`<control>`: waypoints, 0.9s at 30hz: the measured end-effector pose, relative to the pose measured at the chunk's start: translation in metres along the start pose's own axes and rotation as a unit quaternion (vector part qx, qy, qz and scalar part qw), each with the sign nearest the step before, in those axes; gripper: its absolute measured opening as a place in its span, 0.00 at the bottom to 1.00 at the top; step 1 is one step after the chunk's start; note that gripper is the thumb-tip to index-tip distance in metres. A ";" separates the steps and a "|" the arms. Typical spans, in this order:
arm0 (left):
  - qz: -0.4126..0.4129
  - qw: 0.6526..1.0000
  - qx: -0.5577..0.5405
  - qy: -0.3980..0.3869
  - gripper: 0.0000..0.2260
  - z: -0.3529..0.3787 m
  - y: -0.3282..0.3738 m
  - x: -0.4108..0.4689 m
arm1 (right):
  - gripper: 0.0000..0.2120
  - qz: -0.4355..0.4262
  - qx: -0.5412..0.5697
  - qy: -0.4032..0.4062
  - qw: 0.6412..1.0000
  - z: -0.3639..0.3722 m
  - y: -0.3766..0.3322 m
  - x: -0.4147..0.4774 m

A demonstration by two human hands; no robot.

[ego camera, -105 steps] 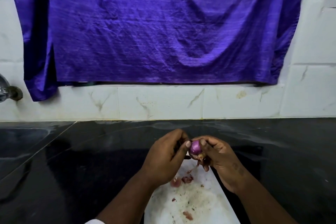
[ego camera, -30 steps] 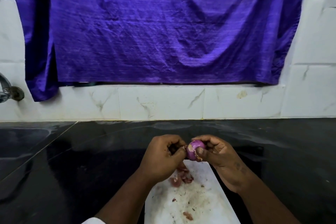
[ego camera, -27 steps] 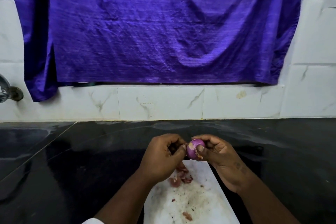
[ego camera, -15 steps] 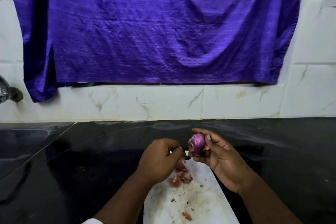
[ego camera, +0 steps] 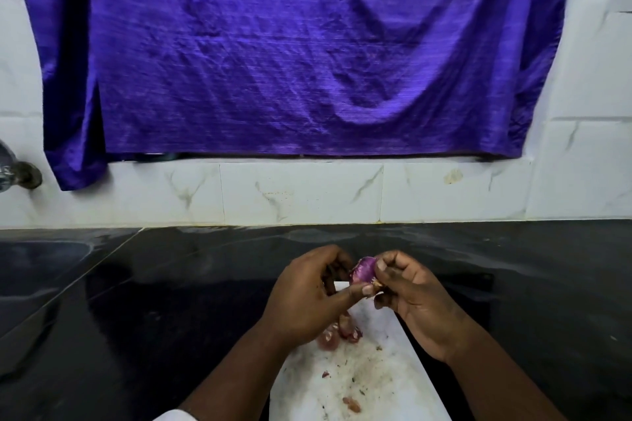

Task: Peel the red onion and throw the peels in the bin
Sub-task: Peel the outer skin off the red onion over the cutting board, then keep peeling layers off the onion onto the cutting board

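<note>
A small purple-red onion (ego camera: 363, 273) is held above the far end of a white cutting board (ego camera: 376, 383). My right hand (ego camera: 413, 297) grips it from the right, fingers curled over its top. My left hand (ego camera: 307, 297) meets it from the left, thumb pressed against the onion's lower side. Pieces of reddish peel (ego camera: 338, 331) lie on the board just below my hands. Smaller scraps (ego camera: 352, 404) are scattered nearer to me. No bin is in view.
The board rests on a black stone counter (ego camera: 171, 301). A sink basin (ego camera: 37, 260) is at the far left with a metal tap (ego camera: 17, 174) on the white tiled wall (ego camera: 301, 193). A purple cloth (ego camera: 307, 51) hangs above the counter.
Half a second ago my right hand held the onion up alone, left hand slightly apart. Now the onion is lower and my left hand has closed in on it again.
</note>
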State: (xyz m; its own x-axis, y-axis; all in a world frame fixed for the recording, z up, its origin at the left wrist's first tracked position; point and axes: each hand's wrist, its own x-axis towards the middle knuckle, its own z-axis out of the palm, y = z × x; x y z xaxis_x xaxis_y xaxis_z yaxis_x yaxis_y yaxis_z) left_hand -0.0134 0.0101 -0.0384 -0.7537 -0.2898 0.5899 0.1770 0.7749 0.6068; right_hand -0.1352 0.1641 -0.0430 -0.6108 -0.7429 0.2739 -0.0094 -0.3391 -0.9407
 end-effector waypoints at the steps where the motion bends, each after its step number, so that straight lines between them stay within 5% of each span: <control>1: -0.006 1.000 -0.016 0.000 0.12 0.000 -0.001 0.001 | 0.27 -0.001 0.000 0.003 1.000 0.000 0.000 0.000; 3: -0.012 0.998 -0.058 -0.008 0.09 0.000 -0.002 0.002 | 0.29 -0.002 0.005 0.003 1.000 0.000 0.000 0.000; 8: -0.034 0.983 -0.179 -0.016 0.09 0.000 0.000 0.002 | 0.16 -0.009 -0.008 -0.001 1.000 0.002 -0.002 -0.003; 14: -0.018 0.987 -0.157 0.001 0.07 0.003 -0.006 0.002 | 0.15 -0.004 -0.003 0.017 1.000 0.005 -0.005 -0.004; 20: 0.018 0.997 -0.070 -0.016 0.25 0.005 -0.005 -0.001 | 0.13 0.006 0.008 0.029 1.000 0.004 -0.004 -0.002; 27: 0.041 0.990 -0.132 0.005 0.15 0.004 -0.006 0.002 | 0.16 0.002 0.007 0.032 0.999 0.002 -0.003 -0.001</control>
State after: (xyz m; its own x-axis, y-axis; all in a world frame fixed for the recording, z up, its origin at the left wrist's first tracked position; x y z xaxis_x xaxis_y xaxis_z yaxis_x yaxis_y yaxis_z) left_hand -0.0184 0.0075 -0.0428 -0.7241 -0.2382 0.6472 0.3979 0.6222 0.6742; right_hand -0.1324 0.1649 -0.0399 -0.6609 -0.7053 0.2565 0.0031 -0.3443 -0.9388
